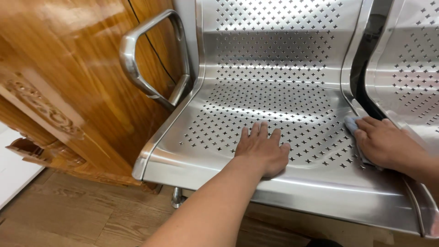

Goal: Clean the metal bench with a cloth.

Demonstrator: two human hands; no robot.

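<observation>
On the shiny metal seat [274, 91] with little star holes, the left hand [261, 151] lies flat near the front edge, fingers spread out and holding nothing. Over at the seat's right side, the right hand [388, 142] presses down on a small blue cloth [353, 123], with its fingers bent over it. Left of the seat are an armrest [137, 68] and a brown wood cabinet [68, 77].

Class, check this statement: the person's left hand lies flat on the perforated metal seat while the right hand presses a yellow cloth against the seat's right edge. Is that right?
Not quite: the cloth is pale blue, not yellow, as the head view shows. The rest holds: the left hand lies flat on the perforated metal seat, and the right hand presses the cloth against the seat's right edge.
</observation>
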